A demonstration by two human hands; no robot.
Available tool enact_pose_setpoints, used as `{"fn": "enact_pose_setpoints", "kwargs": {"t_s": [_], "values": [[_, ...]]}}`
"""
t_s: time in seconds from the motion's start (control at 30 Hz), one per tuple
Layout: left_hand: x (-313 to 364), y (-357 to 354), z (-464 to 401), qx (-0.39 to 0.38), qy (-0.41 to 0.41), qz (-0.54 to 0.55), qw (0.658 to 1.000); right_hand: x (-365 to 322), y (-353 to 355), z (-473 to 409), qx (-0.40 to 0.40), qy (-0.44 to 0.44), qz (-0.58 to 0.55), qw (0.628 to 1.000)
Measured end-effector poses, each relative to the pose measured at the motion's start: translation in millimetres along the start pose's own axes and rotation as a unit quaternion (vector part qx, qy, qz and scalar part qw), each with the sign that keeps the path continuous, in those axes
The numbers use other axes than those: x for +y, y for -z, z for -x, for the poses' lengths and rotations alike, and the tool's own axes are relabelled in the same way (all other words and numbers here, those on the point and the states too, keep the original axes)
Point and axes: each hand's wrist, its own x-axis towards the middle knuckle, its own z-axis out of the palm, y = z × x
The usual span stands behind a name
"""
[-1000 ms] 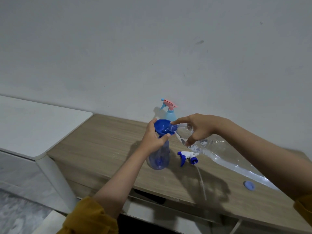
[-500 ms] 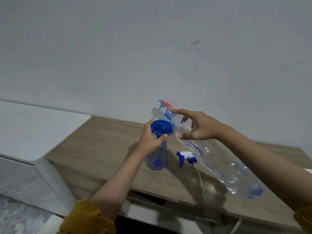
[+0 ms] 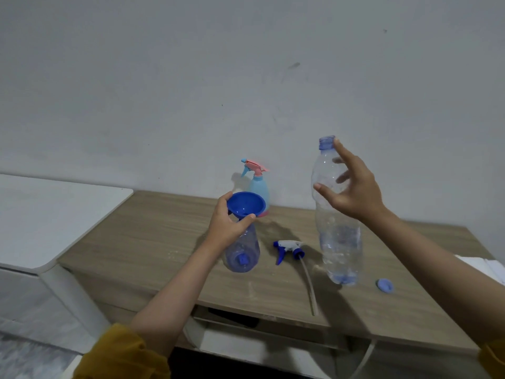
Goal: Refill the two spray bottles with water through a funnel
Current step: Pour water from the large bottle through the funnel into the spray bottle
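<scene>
On the wooden worktop [image 3: 136, 242], a detached blue-and-white trigger sprayer head [image 3: 288, 248] lies on its side between the two bottles in hand, its dip tube [image 3: 310, 285] trailing toward the front edge. A small blue cap [image 3: 384, 285] rests flat to the right, just beside the base of the water bottle. At the back, against the grey wall [image 3: 191, 77], a light blue spray bottle [image 3: 259, 191] with a pink trigger stands upright, partly hidden by the funnel in front of it. A white surface [image 3: 49, 214] adjoins the worktop on the left. The clear spray bottle [image 3: 241, 253] stands on the worktop with its head off; the left hand [image 3: 228, 224] grips its neck, thumb and fingers curled round the stem of the blue funnel [image 3: 246, 204] seated in its mouth. The bottle is bluish and see-through; how much water it holds I cannot tell. The right hand [image 3: 354, 191] holds the clear water bottle [image 3: 336, 214] upright by its upper part, thumb on the near side, fingers spread behind the plastic, forefinger near the open blue-tinted mouth. Its crumpled wall is beaded with droplets, and whether its base touches the worktop cannot be told.
</scene>
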Motion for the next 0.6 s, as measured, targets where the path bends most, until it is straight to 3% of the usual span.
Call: {"fn": "enact_pose_setpoints", "kwargs": {"t_s": [0.1, 0.23, 0.33, 0.43, 0.5, 0.6], "values": [[0, -2, 1, 0.001, -0.004, -0.001, 1.0, 13, -7, 18, 0.03, -0.007, -0.013, 0.999], [0, -6, 2, 0.002, -0.002, 0.002, 1.0, 22, -5, 30, 0.078, -0.084, -0.039, 0.993], [-2, -10, 3, 0.002, -0.004, 0.009, 1.0, 24, -2, 34, 0.071, -0.101, -0.043, 0.991], [-3, -13, 2, 0.003, -0.005, 0.011, 1.0, 27, -3, 41, 0.069, -0.073, 0.015, 0.995], [-4, -13, 2, 0.004, -0.006, 0.01, 1.0, 24, -6, 43, 0.111, -0.049, 0.09, 0.988], [-4, -12, 1, 0.007, -0.004, 0.017, 1.0, 7, -11, 44, 0.18, 0.075, 0.146, 0.97]]}}
